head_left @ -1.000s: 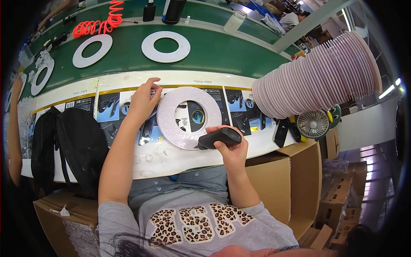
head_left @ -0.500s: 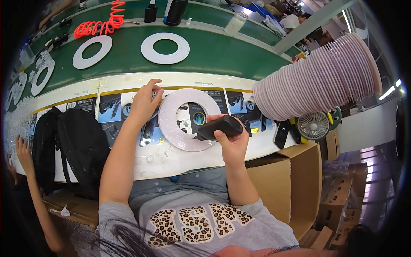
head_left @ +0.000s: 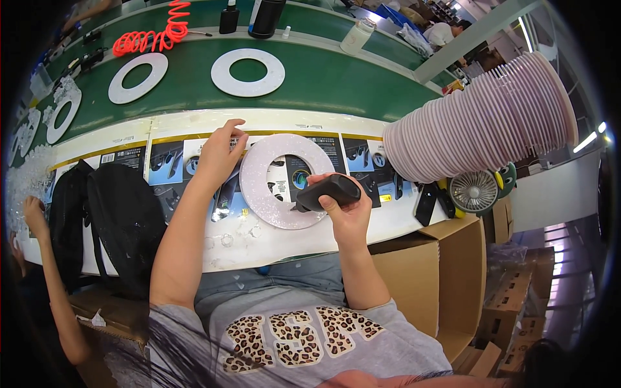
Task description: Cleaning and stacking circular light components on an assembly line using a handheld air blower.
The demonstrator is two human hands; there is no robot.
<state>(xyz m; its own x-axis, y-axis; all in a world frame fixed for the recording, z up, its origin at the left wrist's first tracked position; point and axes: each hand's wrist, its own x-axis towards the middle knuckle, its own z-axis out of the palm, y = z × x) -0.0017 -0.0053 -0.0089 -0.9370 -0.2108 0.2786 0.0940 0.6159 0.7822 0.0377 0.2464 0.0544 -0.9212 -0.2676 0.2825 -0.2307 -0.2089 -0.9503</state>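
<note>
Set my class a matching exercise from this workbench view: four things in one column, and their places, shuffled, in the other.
Column one:
1. Black bottle
2. Coiled red hose
3. Small round fan
4. Pale speckled ring nearest the person

Column two:
A. At the upper left of the picture
B. Under the bottle's nozzle
C. In the person's right hand
D. Just below the large leaning stack of rings, as seen in the picture

Right pairs: 1-C, 2-A, 3-D, 4-B
</note>
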